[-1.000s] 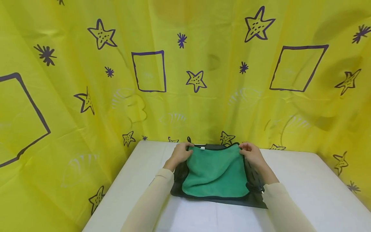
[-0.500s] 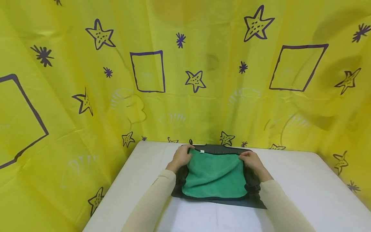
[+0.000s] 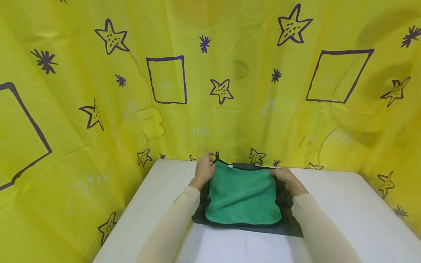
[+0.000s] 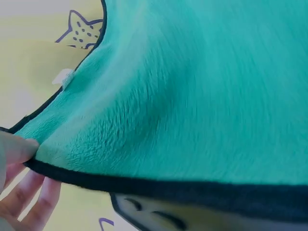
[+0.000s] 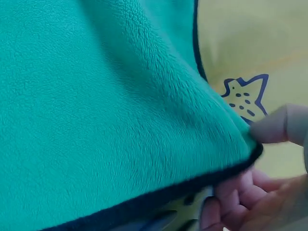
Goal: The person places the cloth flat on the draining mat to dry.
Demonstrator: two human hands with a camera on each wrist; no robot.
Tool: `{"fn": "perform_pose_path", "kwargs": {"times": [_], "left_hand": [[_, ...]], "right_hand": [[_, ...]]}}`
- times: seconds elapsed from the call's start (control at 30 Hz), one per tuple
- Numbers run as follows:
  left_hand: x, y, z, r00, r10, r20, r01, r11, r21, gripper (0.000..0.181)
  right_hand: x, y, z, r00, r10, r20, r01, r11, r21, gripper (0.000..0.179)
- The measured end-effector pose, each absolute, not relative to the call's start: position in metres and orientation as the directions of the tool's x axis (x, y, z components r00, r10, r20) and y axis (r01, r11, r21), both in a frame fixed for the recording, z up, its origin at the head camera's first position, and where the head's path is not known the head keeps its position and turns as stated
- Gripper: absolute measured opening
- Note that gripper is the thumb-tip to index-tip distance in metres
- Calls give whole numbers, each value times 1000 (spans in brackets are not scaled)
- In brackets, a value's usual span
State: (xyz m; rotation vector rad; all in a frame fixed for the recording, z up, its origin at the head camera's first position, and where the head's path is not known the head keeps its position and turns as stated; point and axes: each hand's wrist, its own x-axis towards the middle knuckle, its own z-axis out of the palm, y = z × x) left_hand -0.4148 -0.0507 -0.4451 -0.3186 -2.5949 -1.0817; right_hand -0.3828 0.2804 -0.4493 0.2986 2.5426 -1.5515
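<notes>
A green plush towel (image 3: 243, 197) with black edging is spread between both hands, its far edge raised. My left hand (image 3: 204, 168) pinches the far left corner, beside a small black hanging loop (image 3: 217, 156). In the left wrist view, the thumb (image 4: 19, 148) lies on the plush face and the other fingers are behind the edge. My right hand (image 3: 287, 179) pinches the far right corner; its thumb (image 5: 276, 127) presses the plush from above in the right wrist view. A white tag (image 3: 230, 166) sits on the far edge.
Beneath the towel lies a dark flat mat-like piece (image 3: 289, 224), mostly covered. Dark bunched material (image 3: 284, 202) shows by the towel's right side. The white table (image 3: 348, 208) meets a yellow curtain (image 3: 197, 120) with drawn stars at its back and left.
The towel's far edge first dipped as the right hand came down toward me. Since then the left hand has lifted its corner, and the right corner has risen slightly. Both hands keep hold.
</notes>
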Motion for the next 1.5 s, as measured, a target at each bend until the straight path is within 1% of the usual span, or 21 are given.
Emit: {"fn": "perform_pose_path", "kwargs": {"times": [0.1,0.23,0.27,0.33,0.47,0.57,0.67,0.8,0.9,0.97,1.03,1.13,1.2,1.27,1.33,1.43,1.5], "left_hand": [[-416,-49,-439,-926,48,375,300,698,650,27],[-418,-48,-432,-922,30,385,293,704,647,13],[-419,-48,-431,-922,26,387,292,703,648,11],[-420,-47,-430,-920,14,392,291,693,660,10],[-424,-47,-428,-909,-6,416,307,667,679,9],[-427,-46,-429,-901,-8,434,324,651,686,7],[-428,-44,-434,-908,9,419,327,641,694,7],[-427,-40,-444,-924,48,380,320,641,698,8],[-424,-39,-450,-932,60,358,310,648,696,9],[-421,-40,-453,-940,59,335,290,654,699,13],[-420,-42,-457,-951,57,304,263,667,697,21],[-417,-47,-464,-969,70,236,214,709,672,38],[-414,-52,-469,-974,93,205,206,735,646,49],[-410,-57,-474,-973,128,194,222,758,613,56],[-404,-64,-478,-963,178,204,265,776,573,54],[-392,-75,-480,-931,280,235,363,784,503,38],[-382,-83,-479,-906,359,226,424,780,461,29]], "right_hand": [[-383,279,-446,-970,74,-230,237,480,-845,24],[-383,277,-444,-986,77,-146,165,513,-842,9],[-383,276,-443,-988,93,-122,153,515,-844,9],[-382,274,-441,-990,124,-70,126,529,-839,17],[-377,270,-436,-974,224,14,119,564,-817,28],[-375,267,-436,-960,278,39,137,586,-799,27],[-374,266,-442,-959,284,23,159,600,-784,22],[-377,269,-455,-967,255,-15,176,622,-763,19],[-379,273,-464,-974,225,-35,176,646,-743,21],[-379,276,-468,-978,206,-38,168,665,-728,23],[-378,278,-472,-981,191,-43,164,679,-716,23],[-372,281,-475,-985,167,-33,143,708,-692,24],[-367,283,-476,-990,141,-25,121,728,-675,27],[-361,286,-477,-994,109,-25,98,742,-663,28],[-353,289,-478,-997,64,-30,68,740,-669,27],[-340,297,-478,-999,-41,-34,-5,704,-710,18],[-330,303,-478,-991,-134,-20,-74,664,-744,14]]}}
